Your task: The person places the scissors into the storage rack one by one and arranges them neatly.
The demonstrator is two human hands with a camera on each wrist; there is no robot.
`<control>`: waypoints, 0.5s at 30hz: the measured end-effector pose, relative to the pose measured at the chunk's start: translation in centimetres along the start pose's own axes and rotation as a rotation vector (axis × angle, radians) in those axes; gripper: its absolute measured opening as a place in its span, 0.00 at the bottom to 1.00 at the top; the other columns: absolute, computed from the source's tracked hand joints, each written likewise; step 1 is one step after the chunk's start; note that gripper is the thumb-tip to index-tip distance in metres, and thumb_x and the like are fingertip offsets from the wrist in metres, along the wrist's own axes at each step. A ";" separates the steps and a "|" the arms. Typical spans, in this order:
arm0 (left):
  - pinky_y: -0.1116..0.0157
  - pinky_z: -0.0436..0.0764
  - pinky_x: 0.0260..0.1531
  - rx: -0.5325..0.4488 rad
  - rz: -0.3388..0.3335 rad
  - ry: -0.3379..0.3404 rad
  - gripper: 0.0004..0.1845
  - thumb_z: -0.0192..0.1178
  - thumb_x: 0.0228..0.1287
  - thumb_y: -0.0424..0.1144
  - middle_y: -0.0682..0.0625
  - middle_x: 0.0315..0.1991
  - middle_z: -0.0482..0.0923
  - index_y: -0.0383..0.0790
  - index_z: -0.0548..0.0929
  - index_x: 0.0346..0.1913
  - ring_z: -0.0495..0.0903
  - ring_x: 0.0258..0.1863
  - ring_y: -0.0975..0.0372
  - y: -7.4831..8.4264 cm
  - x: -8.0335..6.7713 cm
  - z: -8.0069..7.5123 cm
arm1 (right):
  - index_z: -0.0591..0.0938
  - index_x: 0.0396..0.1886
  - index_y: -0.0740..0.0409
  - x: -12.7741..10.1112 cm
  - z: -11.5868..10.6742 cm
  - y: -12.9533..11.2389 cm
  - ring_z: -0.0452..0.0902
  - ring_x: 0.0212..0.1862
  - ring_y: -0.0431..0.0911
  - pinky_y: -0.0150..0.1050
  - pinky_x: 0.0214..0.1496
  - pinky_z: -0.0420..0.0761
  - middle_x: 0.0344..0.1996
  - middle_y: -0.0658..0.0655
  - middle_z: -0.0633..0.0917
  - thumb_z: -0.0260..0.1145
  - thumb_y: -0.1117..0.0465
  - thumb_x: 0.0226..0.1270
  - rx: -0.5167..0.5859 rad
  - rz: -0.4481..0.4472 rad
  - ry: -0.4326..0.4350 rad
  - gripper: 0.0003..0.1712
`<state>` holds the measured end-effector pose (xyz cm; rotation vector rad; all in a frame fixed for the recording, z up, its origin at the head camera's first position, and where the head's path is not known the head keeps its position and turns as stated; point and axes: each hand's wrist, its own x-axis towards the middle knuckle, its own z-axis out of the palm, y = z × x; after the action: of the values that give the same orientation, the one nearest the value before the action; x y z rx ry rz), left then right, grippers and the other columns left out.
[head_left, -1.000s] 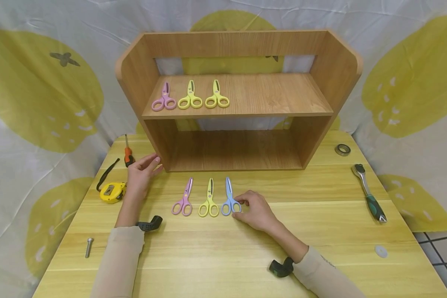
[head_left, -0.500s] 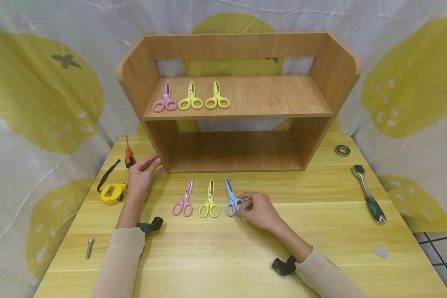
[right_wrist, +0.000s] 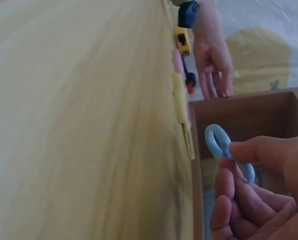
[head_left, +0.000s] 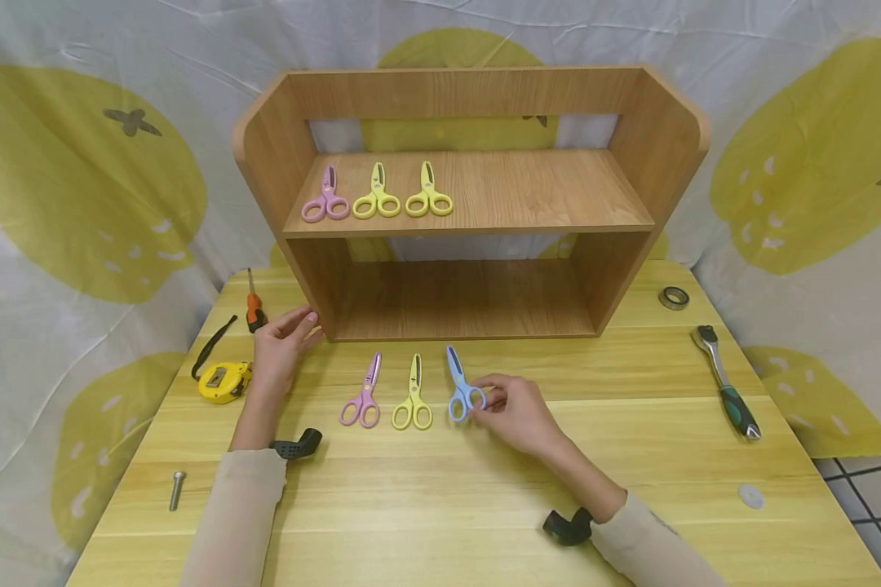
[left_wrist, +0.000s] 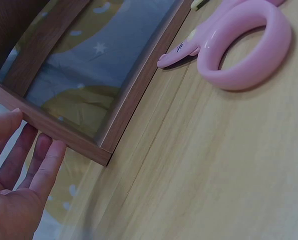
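My right hand (head_left: pixel 517 414) pinches the blue scissors (head_left: pixel 457 381) by one handle loop, blades pointing toward the shelf. In the right wrist view, thumb and fingertips close on the blue loop (right_wrist: pixel 216 141), and the scissors appear raised off the table. To their left lie yellow scissors (head_left: pixel 412 403) and pink scissors (head_left: pixel 361 401) in a row. My left hand (head_left: pixel 279 346) touches the lower left side of the wooden shelf (head_left: pixel 470 229), fingers fairly straight, as the left wrist view shows at the panel (left_wrist: pixel 64 134). On the upper board lie pink scissors (head_left: pixel 326 200) and two yellow pairs (head_left: pixel 376 200).
At the left are a screwdriver (head_left: pixel 254 311), a yellow tape measure (head_left: pixel 223 381) and a bolt (head_left: pixel 177 491). On the right lie a tape roll (head_left: pixel 674 298), a ratchet wrench (head_left: pixel 734 399) and a washer (head_left: pixel 751 496). A patterned cloth (head_left: pixel 793 163) hangs behind the table.
My right hand has taken hold of the blue scissors, tilted them and shifted them slightly right, now raised a little. The left hand stays at the shelf side.
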<state>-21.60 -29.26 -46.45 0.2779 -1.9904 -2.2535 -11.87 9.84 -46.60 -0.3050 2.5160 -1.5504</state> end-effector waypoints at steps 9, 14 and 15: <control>0.55 0.83 0.58 -0.009 0.006 0.006 0.24 0.66 0.70 0.34 0.55 0.49 0.85 0.29 0.80 0.65 0.87 0.49 0.66 0.4 -0.4 0.2 | 0.87 0.56 0.54 -1.2 -2.1 -2.8 0.82 0.32 0.43 0.32 0.35 0.86 0.28 0.46 0.89 0.79 0.61 0.60 -0.019 -0.088 0.015 0.23; 0.54 0.83 0.57 -0.021 0.009 0.003 0.23 0.66 0.70 0.31 0.54 0.48 0.85 0.26 0.80 0.64 0.88 0.48 0.64 1.0 -0.8 0.5 | 0.87 0.56 0.50 -2.0 -3.9 -5.3 0.83 0.32 0.44 0.33 0.32 0.84 0.29 0.45 0.90 0.79 0.58 0.61 -0.011 -0.145 0.022 0.23; 0.54 0.83 0.57 -0.022 0.009 0.003 0.22 0.66 0.70 0.31 0.53 0.48 0.85 0.26 0.79 0.64 0.88 0.48 0.64 1.1 -0.8 0.6 | 0.87 0.56 0.48 -2.2 -4.4 -5.9 0.83 0.32 0.45 0.32 0.31 0.82 0.29 0.45 0.90 0.79 0.58 0.61 -0.012 -0.150 0.029 0.22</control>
<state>-20.94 -28.66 -45.23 0.2696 -1.9607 -2.2663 -10.39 11.59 -39.32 -0.4864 2.5777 -1.6039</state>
